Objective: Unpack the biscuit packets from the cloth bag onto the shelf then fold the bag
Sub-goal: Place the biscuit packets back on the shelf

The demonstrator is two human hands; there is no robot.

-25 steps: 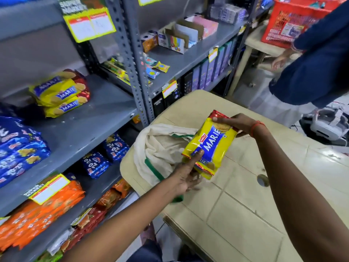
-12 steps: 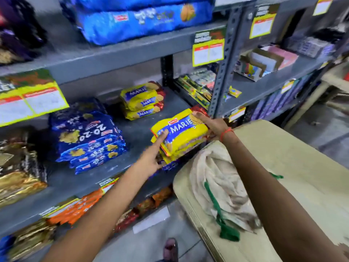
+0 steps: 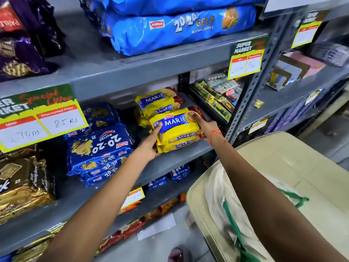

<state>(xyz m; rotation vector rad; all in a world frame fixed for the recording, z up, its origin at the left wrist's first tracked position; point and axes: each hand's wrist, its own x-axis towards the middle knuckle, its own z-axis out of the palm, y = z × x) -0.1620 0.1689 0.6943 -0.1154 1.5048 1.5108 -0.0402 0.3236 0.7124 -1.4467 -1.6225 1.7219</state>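
Observation:
A stack of yellow Marie biscuit packets [image 3: 176, 129] is held between both hands at the front of the grey middle shelf [image 3: 179, 157]. My left hand [image 3: 151, 144] grips its left end, thumb on top. My right hand [image 3: 204, 125] grips its right end. Its underside is at the shelf surface, though I cannot tell whether it touches. Behind it lies another pile of Marie packets [image 3: 156, 103]. The cream cloth bag [image 3: 222, 201] with green handles lies crumpled on the beige table [image 3: 302, 167], partly under my right forearm.
Blue 20-20 cookie packets [image 3: 98, 146] are stacked left of the Marie packets. Large blue 20-20 Gold packs [image 3: 179, 29] fill the shelf above. A perforated grey upright [image 3: 251, 95] stands just right of my hands. Price cards [image 3: 37, 118] hang from shelf edges.
Both hands carried the Marie packets from above the table to the middle shelf, then further in and down toward the earlier Marie pile. The view swung left toward the shelves.

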